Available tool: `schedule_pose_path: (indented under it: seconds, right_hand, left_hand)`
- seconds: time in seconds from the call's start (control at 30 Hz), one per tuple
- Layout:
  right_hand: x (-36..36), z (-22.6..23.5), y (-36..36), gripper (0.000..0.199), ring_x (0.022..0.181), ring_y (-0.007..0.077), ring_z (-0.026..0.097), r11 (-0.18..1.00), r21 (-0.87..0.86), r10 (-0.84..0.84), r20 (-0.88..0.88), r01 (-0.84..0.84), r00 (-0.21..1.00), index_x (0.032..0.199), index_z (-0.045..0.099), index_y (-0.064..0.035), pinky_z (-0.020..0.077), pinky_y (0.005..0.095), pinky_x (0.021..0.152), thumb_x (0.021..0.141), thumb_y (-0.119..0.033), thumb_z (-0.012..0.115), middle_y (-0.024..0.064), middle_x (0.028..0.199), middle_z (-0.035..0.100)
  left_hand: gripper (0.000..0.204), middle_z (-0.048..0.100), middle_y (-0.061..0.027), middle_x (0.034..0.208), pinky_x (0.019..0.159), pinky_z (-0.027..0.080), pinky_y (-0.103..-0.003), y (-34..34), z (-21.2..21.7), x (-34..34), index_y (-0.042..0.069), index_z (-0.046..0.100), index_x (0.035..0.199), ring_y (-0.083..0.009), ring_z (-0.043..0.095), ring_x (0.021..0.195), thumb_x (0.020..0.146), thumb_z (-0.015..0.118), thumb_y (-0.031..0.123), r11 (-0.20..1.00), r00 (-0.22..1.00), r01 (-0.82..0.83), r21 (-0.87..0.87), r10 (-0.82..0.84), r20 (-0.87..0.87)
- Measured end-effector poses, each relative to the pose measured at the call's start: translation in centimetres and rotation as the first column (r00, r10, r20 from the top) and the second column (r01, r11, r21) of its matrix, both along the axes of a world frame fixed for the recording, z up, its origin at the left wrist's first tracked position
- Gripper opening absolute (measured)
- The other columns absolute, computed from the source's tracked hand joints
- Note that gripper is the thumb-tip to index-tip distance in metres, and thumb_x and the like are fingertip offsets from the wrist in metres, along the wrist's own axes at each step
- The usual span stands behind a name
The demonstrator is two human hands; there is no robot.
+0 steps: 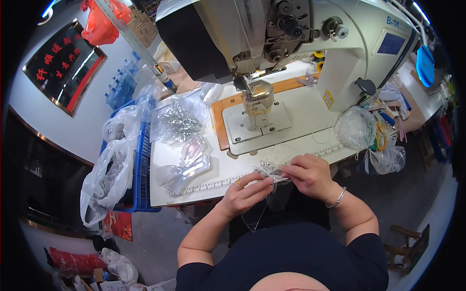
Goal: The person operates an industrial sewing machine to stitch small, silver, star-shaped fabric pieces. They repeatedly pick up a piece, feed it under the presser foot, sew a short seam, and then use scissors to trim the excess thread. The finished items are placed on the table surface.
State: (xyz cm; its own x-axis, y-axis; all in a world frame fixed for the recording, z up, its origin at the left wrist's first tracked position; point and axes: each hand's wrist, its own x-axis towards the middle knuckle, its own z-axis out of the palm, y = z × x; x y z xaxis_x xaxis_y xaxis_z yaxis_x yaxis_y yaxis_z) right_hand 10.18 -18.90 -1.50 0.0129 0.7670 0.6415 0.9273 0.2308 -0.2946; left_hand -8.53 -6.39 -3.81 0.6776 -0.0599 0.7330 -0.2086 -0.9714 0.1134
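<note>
At the front edge of the table, my left hand (pixel 246 193) and my right hand (pixel 310 175) are close together, fingers pinched. Between the fingertips is a small, pale, see-through piece (pixel 277 179) whose exact kind I cannot make out. A thin thread (pixel 254 230) hangs in a loop below my left hand. Just beyond the fingertips lies a small cluster of shiny silvery bits (pixel 265 167). The sewing machine (pixel 357 63) stands behind, its needle area above a metal post (pixel 258 104), away from both hands.
Silvery pieces (pixel 179 121) lie heaped on clear plastic at the table's left, near clear plastic bags (pixel 187 172). A measuring tape (pixel 218 183) runs along the front edge. Left stands a blue crate (pixel 141 160) with plastic bags; right sits a clear bundle (pixel 356 127).
</note>
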Motion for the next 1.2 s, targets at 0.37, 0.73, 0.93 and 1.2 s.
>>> schedule_pose_path:
  seconds: [0.37, 0.73, 0.93, 1.2]
  right_hand:
    - [1.3, -7.6, -0.7, 0.019, 0.066, 0.0079, 0.047, 0.973, 0.053, -0.010, -0.962, 0.223, 0.273, 0.084, 0.055, -0.0015, 0.0393, 0.0215, 0.062, 0.091, -0.019, 0.052, -0.0008, 0.070, 0.050]
    - [-5.1, -7.9, 1.1, 0.020, 0.064, 0.0068, 0.045, 0.968, 0.121, -0.005, -0.867, -0.220, -0.499, 0.100, 0.057, -0.0026, 0.0365, 0.0208, 0.056, 0.082, -0.009, 0.064, -0.0006, 0.078, 0.054]
    - [-5.8, -8.2, 1.7, 0.010, 0.064, 0.0075, 0.046, 0.990, 0.102, 0.038, -0.850, -0.093, -0.525, 0.090, 0.058, -0.0059, 0.0371, 0.0212, 0.056, 0.083, -0.008, 0.064, -0.0007, 0.078, 0.055]
    - [-4.3, -7.7, 2.2, 0.019, 0.058, 0.0065, 0.037, 0.823, 0.403, -0.260, -0.360, -0.400, -0.896, 0.099, 0.054, -0.0012, 0.0336, 0.0187, 0.052, 0.090, -0.018, 0.052, 0.0023, 0.075, 0.049]
  left_hand:
    - [0.048, 0.052, -0.0149, 0.119, 0.086, 0.049, -0.035, -0.3, -2.0, -0.2, 0.003, 0.042, 0.127, -0.0219, 0.058, 0.100, 0.082, 0.057, 0.001, -0.551, 0.985, 0.059, -0.833, -0.103, 0.137]
    - [0.049, 0.049, -0.0171, 0.124, 0.086, 0.051, -0.038, 0.1, -3.1, -0.3, 0.004, 0.040, 0.129, -0.0261, 0.055, 0.106, 0.082, 0.056, 0.003, -0.474, 0.972, -0.018, -0.881, -0.216, 0.096]
    - [0.051, 0.035, -0.0177, 0.137, 0.102, 0.032, -0.048, 0.1, -4.4, -1.3, 0.007, 0.035, 0.134, -0.0315, 0.038, 0.124, 0.085, 0.046, 0.012, -0.692, 0.885, 0.237, -0.682, -0.136, 0.445]
    - [0.054, 0.034, -0.0159, 0.138, 0.102, 0.033, -0.040, -1.0, -4.6, -0.1, 0.003, 0.033, 0.134, -0.0266, 0.039, 0.123, 0.085, 0.053, 0.015, -0.443, 0.952, 0.214, -0.871, -0.105, 0.287]
